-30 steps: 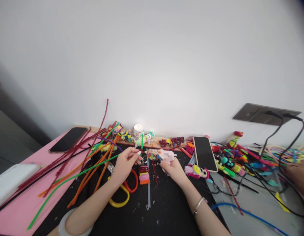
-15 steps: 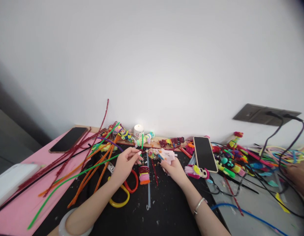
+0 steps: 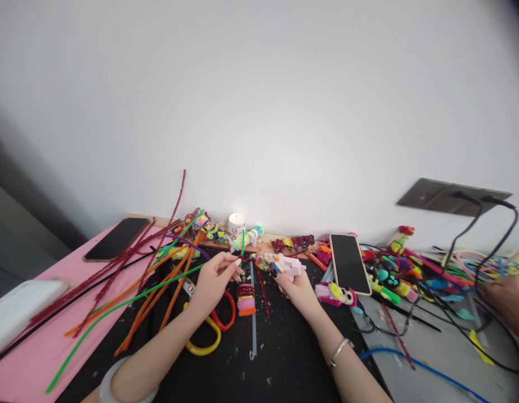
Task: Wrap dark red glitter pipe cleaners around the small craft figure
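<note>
The left hand (image 3: 215, 278) pinches a green pipe cleaner (image 3: 243, 244) in its fingers above the black tabletop (image 3: 284, 358); the right hand (image 3: 293, 286) grips a small multicoloured pipe-cleaner figure (image 3: 271, 262). The white jar (image 3: 236, 224) label is too blurred to read.

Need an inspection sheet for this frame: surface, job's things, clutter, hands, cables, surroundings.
Surface: black mat speckled with scraps, pink sheet to its left, grey desk to its right.
Job's things: small multicoloured fuzzy piece at the right hand; green pipe cleaner runs to the left hand; stacked fuzzy coil lies between the hands.
Clutter: loose pipe cleaners, yellow and red scissors, two phones, finished fuzzy figures.
Hands: left hand pinches the green pipe cleaner; right hand grips the fuzzy piece. Another person's hand at far right.
Cables: black leads from wall socket; blue cable.
Surroundings: plain white wall.
</note>
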